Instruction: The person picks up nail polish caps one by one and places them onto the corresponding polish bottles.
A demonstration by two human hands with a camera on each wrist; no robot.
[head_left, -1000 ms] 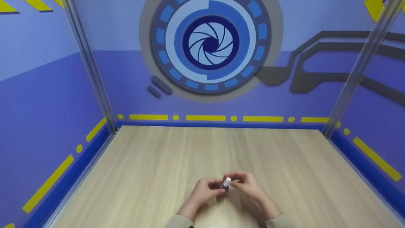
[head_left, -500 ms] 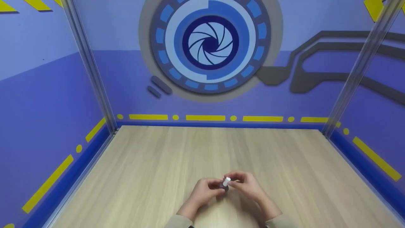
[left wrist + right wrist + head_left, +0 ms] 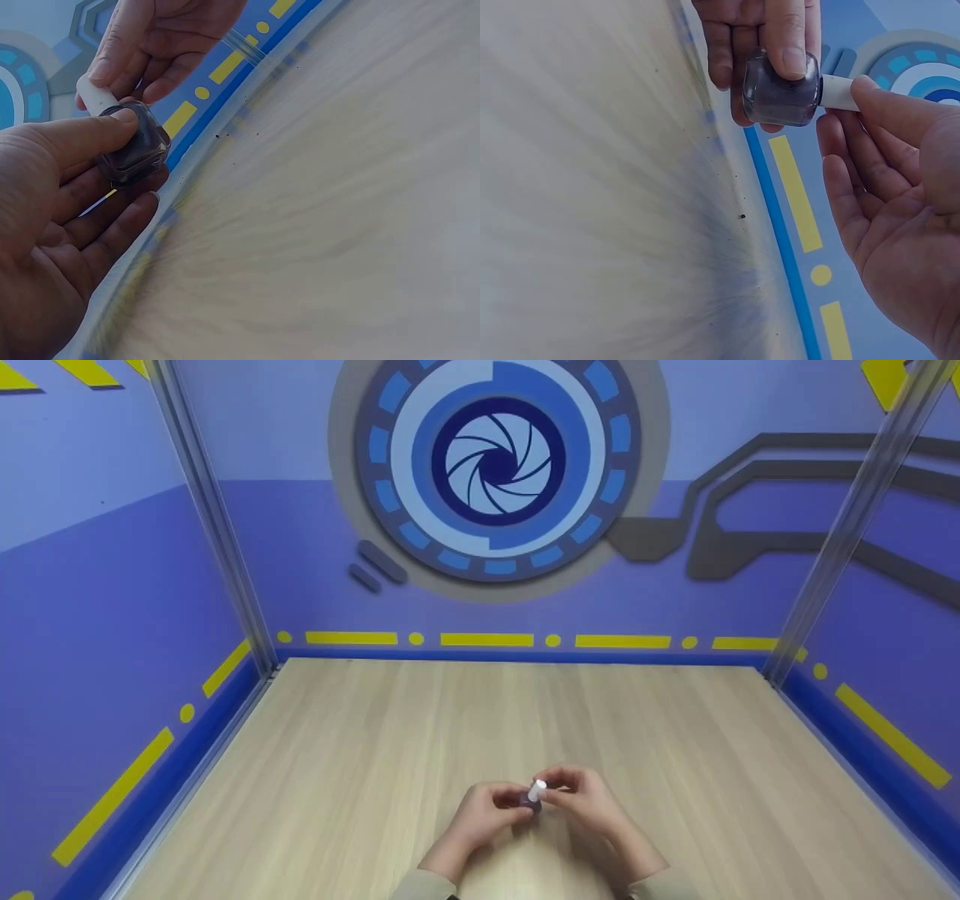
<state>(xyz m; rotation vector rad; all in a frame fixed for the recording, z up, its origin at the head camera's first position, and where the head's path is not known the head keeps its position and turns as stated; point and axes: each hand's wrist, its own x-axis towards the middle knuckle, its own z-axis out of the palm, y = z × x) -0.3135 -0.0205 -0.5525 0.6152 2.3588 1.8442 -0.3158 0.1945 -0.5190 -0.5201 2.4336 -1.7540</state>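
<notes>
A small nail polish bottle (image 3: 769, 101) of clear glass, dark inside, carries a white cap (image 3: 838, 93). My left hand (image 3: 484, 812) grips the glass body, thumb on one face and fingers behind it, as the left wrist view shows. At the other end, my right hand (image 3: 589, 802) pinches the white cap between thumb and fingers. The cap is in line with the bottle's neck. In the head view the bottle is tilted, cap up and slightly right, close over the table near its front.
A light wood-grain table (image 3: 450, 720) spreads around the hands. Blue panels with yellow dashes close it in at the back (image 3: 300, 562) and both sides, with metal posts (image 3: 217, 525) at the corners.
Almost nothing differs. Both hands stay in the same place on the bottle and cap; the right fingertips have shifted very slightly.
</notes>
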